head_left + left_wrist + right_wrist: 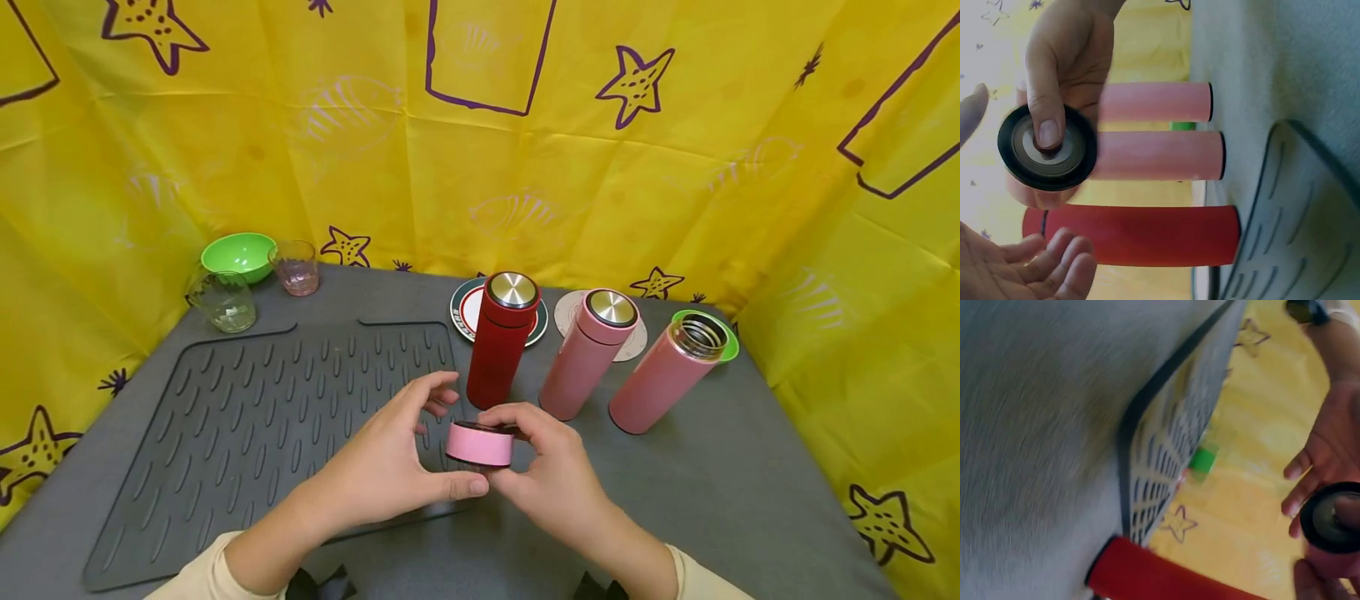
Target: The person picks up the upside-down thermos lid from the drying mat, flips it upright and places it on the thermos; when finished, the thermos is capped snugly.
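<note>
Lid: the round pink flask lid with black rim (480, 442) was held in the air above the grey table (750, 492), in front of three flasks.
Right hand: the right hand (551, 471) pinched the lid between thumb and fingers, one fingertip pressed on its steel centre.
Left hand: the left hand (390, 467) sat just beside the lid with fingers loosely spread, its thumb near the lid's lower edge; contact could not be confirmed.
Open flask: the uncapped pink steel flask (663, 375) stood on a green coaster (729, 333).
Risk: a light pinch seemed liable to slip, dropping the lid onto the ribbed dark grey draining mat (247, 417).
Second risk: a careless reach appeared able to topple the tall red capped flask (501, 342) or the capped pink flask (588, 354).
</note>
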Tool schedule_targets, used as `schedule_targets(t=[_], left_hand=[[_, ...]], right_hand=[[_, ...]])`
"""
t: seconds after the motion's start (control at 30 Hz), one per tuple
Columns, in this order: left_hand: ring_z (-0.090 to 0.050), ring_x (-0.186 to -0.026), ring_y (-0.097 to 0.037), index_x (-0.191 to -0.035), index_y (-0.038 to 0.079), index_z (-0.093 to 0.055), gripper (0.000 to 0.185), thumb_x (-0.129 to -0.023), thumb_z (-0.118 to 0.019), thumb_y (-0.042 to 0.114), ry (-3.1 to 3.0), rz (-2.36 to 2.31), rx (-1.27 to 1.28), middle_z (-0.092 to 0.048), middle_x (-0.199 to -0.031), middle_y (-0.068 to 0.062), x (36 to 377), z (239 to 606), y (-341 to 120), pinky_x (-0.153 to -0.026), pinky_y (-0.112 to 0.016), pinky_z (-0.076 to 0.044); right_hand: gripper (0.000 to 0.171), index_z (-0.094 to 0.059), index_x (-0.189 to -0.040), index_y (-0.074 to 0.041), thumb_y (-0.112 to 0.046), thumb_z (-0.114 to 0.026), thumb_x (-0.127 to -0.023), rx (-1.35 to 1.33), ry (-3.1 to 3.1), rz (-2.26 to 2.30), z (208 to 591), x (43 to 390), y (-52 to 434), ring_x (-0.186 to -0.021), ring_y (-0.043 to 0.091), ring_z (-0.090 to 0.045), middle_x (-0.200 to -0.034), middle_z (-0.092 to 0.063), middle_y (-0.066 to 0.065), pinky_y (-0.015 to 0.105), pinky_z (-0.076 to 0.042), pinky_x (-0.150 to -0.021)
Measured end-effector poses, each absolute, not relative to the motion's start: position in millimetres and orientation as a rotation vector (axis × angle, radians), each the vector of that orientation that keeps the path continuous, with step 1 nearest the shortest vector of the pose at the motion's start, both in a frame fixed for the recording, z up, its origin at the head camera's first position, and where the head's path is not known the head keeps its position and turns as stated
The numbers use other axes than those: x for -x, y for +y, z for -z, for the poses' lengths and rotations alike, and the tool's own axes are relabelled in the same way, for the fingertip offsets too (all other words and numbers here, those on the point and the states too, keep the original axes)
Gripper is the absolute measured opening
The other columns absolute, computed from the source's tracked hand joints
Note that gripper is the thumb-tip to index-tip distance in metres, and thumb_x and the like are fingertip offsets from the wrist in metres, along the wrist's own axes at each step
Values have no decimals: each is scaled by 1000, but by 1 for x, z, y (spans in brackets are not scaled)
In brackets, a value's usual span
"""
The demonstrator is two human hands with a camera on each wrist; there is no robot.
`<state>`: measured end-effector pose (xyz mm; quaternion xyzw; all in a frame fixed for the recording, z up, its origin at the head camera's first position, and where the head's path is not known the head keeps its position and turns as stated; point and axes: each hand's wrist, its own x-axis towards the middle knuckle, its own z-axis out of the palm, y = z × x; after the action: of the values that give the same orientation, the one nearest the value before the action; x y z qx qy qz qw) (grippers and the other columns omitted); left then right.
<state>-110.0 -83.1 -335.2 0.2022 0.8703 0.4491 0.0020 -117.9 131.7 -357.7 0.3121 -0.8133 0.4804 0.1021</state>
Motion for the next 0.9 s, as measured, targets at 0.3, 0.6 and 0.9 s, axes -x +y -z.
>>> schedule_targets(t=[0.3, 0.6, 0.9], left_hand=[[-57, -102, -9, -127, 28, -60, 68, -68, -88, 45, 2537, -1670, -803, -61, -117, 18, 112, 350, -83, -83, -32, -50], [-60, -102, -14, -127, 25, -61, 64, -70, -89, 33, 2423, -1826, -923, -64, -117, 12, 112, 353, -74, -85, -33, -50], [-60, -97, -12, -118, 28, -66, 60, -65, -92, 36, 2552, -1808, -955, -66, -109, 13, 114, 354, -84, -79, -32, -50]], right_hand=[[20, -65, -106, 1, -10, -65, -89, -1328, -1862, -899, 352, 123, 126, -103, 30, -61, -112, -63, 15, 34, -49, -94], [13, -64, -96, 5, -5, -59, -91, -1360, -1666, -817, 342, 126, 124, -93, 35, -64, -104, -64, 20, 37, -52, -87], [42, -46, -109, 8, -22, -65, -87, -1127, -1637, -804, 349, 121, 157, -113, 44, -41, -119, -49, 32, 39, -30, -102]])
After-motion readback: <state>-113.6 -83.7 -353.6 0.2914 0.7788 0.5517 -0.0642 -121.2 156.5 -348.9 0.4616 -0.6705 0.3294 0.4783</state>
